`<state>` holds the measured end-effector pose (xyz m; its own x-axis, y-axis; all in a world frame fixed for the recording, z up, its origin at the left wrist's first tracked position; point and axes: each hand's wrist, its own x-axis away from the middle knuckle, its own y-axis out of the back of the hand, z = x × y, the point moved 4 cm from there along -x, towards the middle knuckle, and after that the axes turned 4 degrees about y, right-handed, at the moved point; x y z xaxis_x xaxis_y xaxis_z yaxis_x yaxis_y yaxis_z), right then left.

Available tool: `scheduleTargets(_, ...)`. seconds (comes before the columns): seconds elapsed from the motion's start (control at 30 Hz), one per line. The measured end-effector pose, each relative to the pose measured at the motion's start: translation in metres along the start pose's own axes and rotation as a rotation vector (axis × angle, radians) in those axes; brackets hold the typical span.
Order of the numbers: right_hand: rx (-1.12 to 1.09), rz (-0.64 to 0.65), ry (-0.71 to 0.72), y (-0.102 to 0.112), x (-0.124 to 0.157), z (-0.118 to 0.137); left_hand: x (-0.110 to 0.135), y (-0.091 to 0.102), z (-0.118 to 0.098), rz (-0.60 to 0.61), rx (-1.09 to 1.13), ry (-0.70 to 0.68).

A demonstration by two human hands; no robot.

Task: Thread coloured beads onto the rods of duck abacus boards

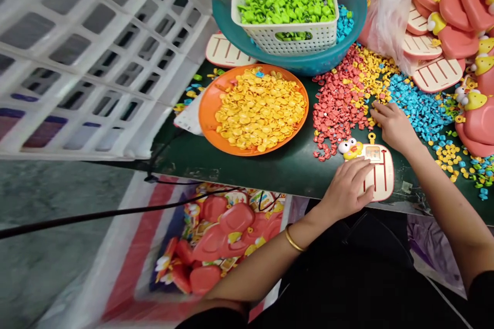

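Observation:
A cream board with slots, a red rim and a googly-eyed yellow duck-like head (378,175) lies at the table's front edge. My left hand (349,187) rests on its left side, fingers stretched across the surface and thumb apart. Beyond the board, my right hand (397,126) reaches into small loose pieces, its fingers extended and slightly apart. Its fingertips are at the yellow pieces (380,74), between red pieces (335,97) and blue pieces (422,105). Whether a piece is under those fingertips I cannot tell.
An orange plate (206,113) holds yellow discs. Behind it, a white basket (266,36) of green pieces sits in a teal basin (358,5). A white crate (96,25) stands at left, a toy-filled box (154,262) below. Red toys (459,10) are heaped right; a black cable (116,211) crosses left.

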<state>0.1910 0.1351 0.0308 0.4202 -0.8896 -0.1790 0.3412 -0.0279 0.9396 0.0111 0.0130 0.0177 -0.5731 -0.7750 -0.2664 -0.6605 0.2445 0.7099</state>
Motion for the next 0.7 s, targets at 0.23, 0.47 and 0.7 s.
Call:
scheduleTargets(0.23, -0.096, -0.378, -0.256, 0.023, 0.081, 0.018, 0.005, 0.006, 0.001, -0.098, 0.059, -0.039)
scheduleTargets(0.47, -0.040, -0.154, -0.357, 0.007, 0.076, 0.024, 0.003, 0.013, -0.004, 0.006, -0.053, -0.105)
scheduleTargets(0.7, -0.181, -0.217, -0.328, 0.024, 0.089, 0.033, 0.002, 0.008, -0.005, 0.063, -0.062, -0.137)
